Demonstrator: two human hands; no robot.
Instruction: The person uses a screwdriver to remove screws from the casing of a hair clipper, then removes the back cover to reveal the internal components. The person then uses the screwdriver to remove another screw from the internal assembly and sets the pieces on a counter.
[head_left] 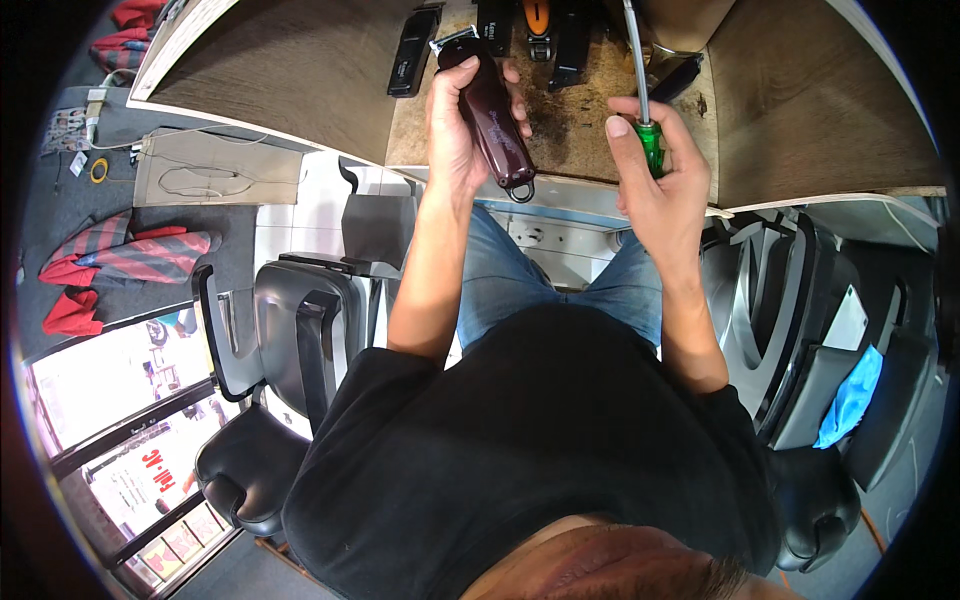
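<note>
A dark maroon hair clipper (492, 120) lies in my left hand (452, 125), its metal blade end pointing up and away and its hanging loop toward me. My left thumb presses on its upper body while the fingertips wrap round its right side. My right hand (668, 180) is closed round the green handle of a screwdriver (650, 145), whose shaft points up past the top of the view. The screwdriver and the clipper are apart. Both hands are above the front part of a worn wooden shelf (580, 130).
On the shelf behind lie a black clipper (414, 52), an orange-and-black clipper (538, 30) and other dark tools. Wooden side panels (280, 70) flank the shelf. Black salon chairs (305, 310) stand left and right of me. A striped cloth (135, 255) lies at far left.
</note>
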